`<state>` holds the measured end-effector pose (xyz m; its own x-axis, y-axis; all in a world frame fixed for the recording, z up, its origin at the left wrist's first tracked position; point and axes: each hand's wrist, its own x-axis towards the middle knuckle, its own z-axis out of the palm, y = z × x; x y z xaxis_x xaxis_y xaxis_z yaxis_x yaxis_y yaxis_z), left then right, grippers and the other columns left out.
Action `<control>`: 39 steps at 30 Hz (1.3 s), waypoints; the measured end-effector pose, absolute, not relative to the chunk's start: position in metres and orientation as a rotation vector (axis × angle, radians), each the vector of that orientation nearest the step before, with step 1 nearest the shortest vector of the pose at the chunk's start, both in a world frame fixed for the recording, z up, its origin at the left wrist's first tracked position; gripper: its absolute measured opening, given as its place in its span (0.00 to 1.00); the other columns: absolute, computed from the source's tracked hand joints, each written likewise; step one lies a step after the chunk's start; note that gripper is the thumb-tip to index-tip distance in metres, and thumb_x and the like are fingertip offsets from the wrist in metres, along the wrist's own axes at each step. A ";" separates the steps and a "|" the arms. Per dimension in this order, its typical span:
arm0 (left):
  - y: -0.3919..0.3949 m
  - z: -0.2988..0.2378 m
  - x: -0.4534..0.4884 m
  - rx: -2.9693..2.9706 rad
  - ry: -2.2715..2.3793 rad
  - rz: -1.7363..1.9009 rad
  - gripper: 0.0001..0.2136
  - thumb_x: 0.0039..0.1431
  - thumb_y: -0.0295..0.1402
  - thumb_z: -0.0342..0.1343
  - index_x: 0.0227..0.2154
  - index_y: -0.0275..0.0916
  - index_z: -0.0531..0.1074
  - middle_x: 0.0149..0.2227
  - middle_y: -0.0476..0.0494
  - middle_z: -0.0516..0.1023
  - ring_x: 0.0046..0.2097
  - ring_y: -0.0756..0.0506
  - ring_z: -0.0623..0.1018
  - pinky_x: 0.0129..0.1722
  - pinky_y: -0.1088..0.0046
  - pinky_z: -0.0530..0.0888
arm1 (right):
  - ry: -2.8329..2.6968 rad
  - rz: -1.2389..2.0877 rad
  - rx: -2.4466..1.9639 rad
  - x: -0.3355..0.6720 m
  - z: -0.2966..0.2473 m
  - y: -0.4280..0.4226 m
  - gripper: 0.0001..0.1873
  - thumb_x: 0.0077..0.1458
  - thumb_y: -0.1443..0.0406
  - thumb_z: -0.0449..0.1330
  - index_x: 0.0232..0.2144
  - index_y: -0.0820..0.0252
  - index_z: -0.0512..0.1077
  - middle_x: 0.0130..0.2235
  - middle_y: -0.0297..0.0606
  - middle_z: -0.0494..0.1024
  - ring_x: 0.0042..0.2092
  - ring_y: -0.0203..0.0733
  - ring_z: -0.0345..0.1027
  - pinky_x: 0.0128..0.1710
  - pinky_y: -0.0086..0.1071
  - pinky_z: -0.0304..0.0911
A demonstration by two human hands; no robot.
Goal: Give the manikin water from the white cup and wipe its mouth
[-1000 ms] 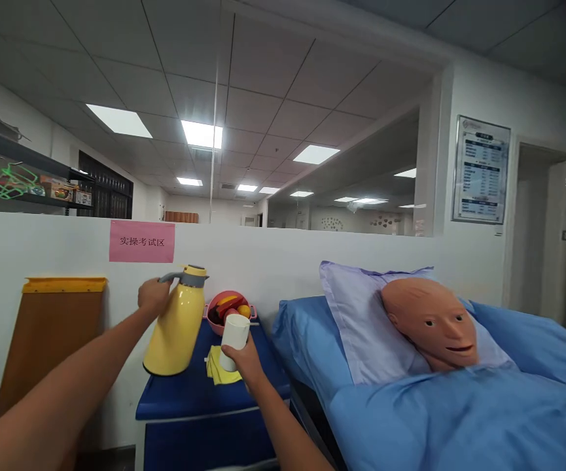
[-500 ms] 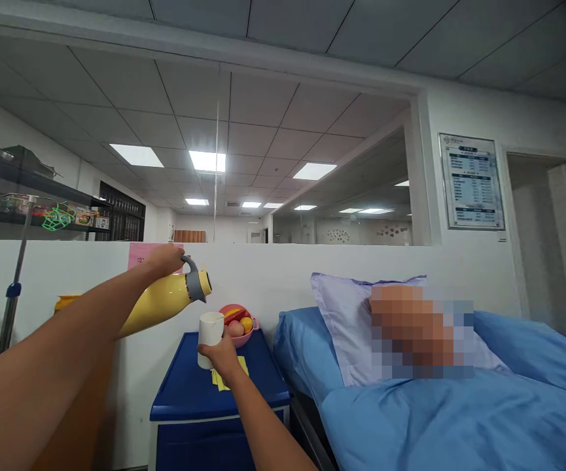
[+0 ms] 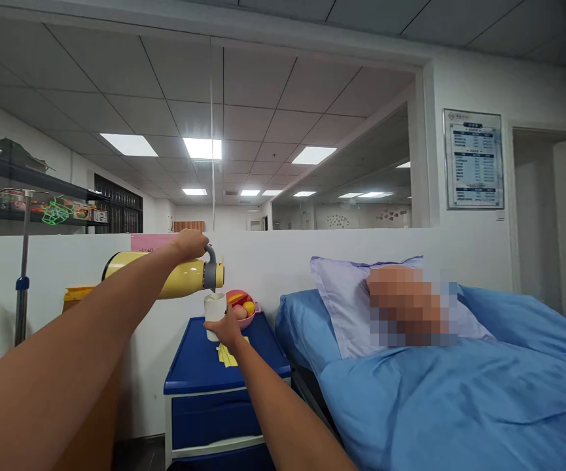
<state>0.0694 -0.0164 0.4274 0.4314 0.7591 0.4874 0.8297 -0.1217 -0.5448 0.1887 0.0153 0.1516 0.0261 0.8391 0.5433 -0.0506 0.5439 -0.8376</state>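
My left hand [image 3: 192, 244] is closed round the grey handle of a yellow thermos jug [image 3: 183, 278]. The jug lies almost level, its spout just over the rim of a white mug [image 3: 214, 305]. A small pale streak shows between spout and mug, too faint to tell if it is liquid. Wrapped round the mug from the right is my right hand [image 3: 224, 329]. The mug is upright above the blue top of a bedside cabinet [image 3: 189, 363]; whether its base touches is unclear. A yellow cloth [image 3: 226, 356] lies beneath my right wrist.
Behind the mug, a pink basket [image 3: 247, 322] holds fruit. On the right, a blurred-out person [image 3: 405, 304] lies against a pillow [image 3: 334, 307] on a bed with blue covers [image 3: 434, 405]. A metal pole [image 3: 21, 307] stands at the left.
The thermos jug has tipped from slanting to nearly level, and its spout has moved right, over the mug. My right hand keeps its hold on the mug. The view has tilted slightly downward.
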 end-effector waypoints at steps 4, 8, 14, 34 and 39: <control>-0.011 0.424 0.080 -1.916 -1.307 -0.065 0.16 0.59 0.36 0.48 0.41 0.37 0.79 0.40 0.30 0.80 0.42 0.37 0.79 0.41 0.65 0.71 | -1.394 0.799 -0.819 0.199 0.147 0.013 0.15 0.59 0.63 0.62 0.47 0.62 0.69 0.42 0.37 0.74 0.40 0.40 0.71 0.40 0.38 0.70; -0.004 0.418 0.090 -1.944 -1.264 -0.022 0.16 0.58 0.36 0.49 0.41 0.38 0.79 0.40 0.31 0.80 0.41 0.39 0.79 0.40 0.66 0.71 | -1.400 0.787 -0.846 0.205 0.147 0.013 0.17 0.59 0.63 0.62 0.49 0.62 0.68 0.46 0.39 0.73 0.44 0.42 0.71 0.43 0.40 0.71; 0.006 0.415 0.106 -1.974 -1.194 0.016 0.16 0.59 0.35 0.49 0.41 0.36 0.80 0.42 0.29 0.80 0.43 0.35 0.79 0.40 0.63 0.71 | -1.414 0.825 -0.882 0.208 0.144 0.011 0.18 0.59 0.63 0.63 0.50 0.62 0.68 0.47 0.39 0.73 0.43 0.42 0.71 0.41 0.39 0.71; 0.004 0.406 0.142 -2.011 -1.093 0.068 0.13 0.56 0.32 0.52 0.39 0.36 0.80 0.42 0.31 0.80 0.44 0.37 0.78 0.41 0.65 0.71 | -1.371 0.833 -0.898 0.222 0.146 0.000 0.24 0.54 0.68 0.66 0.52 0.61 0.65 0.49 0.39 0.70 0.46 0.45 0.69 0.44 0.41 0.70; 0.002 0.405 0.145 -2.016 -1.093 0.085 0.13 0.56 0.31 0.53 0.40 0.37 0.80 0.43 0.32 0.81 0.45 0.38 0.78 0.42 0.66 0.70 | -1.350 0.871 -0.867 0.230 0.141 0.007 0.21 0.57 0.64 0.64 0.52 0.61 0.66 0.46 0.39 0.72 0.43 0.42 0.70 0.40 0.39 0.71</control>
<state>0.1446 0.0019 0.4055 0.6208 0.7232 0.3025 0.6676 -0.2854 -0.6876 0.2305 0.0069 0.1415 0.0301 0.9015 0.4318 -0.0216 0.4324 -0.9014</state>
